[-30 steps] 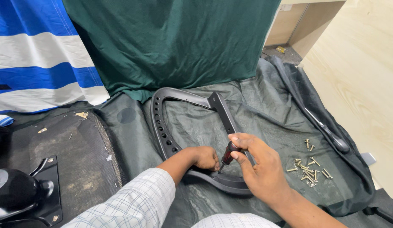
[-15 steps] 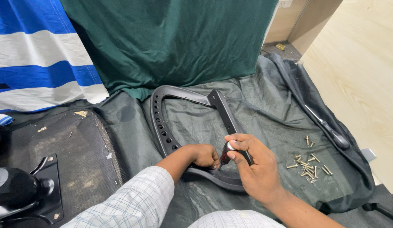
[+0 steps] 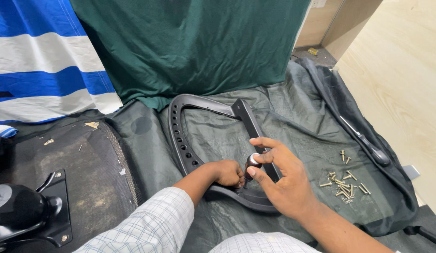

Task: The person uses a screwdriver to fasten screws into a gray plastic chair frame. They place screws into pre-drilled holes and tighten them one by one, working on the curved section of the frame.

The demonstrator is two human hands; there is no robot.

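At centre frame the right hand [image 3: 283,180] pinches the dark rounded handle of a small screwdriver [image 3: 250,165] upright over the curved black plastic chair frame [image 3: 180,136]. The left hand [image 3: 229,172] is curled closed on that frame beside it. Loose brass screws [image 3: 343,183] lie scattered lower right on the dark green cloth [image 3: 293,117], and a black padded seat base [image 3: 63,164] fills the lower left.

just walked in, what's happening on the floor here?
A person is working on a black curved chair frame lying on a dark green cloth. The right hand grips the handle of a small screwdriver set upright against the frame's lower end, while the left hand presses on the frame right beside it. A pile of loose screws lies on the cloth to the right, and an upturned chair seat sits to the left.
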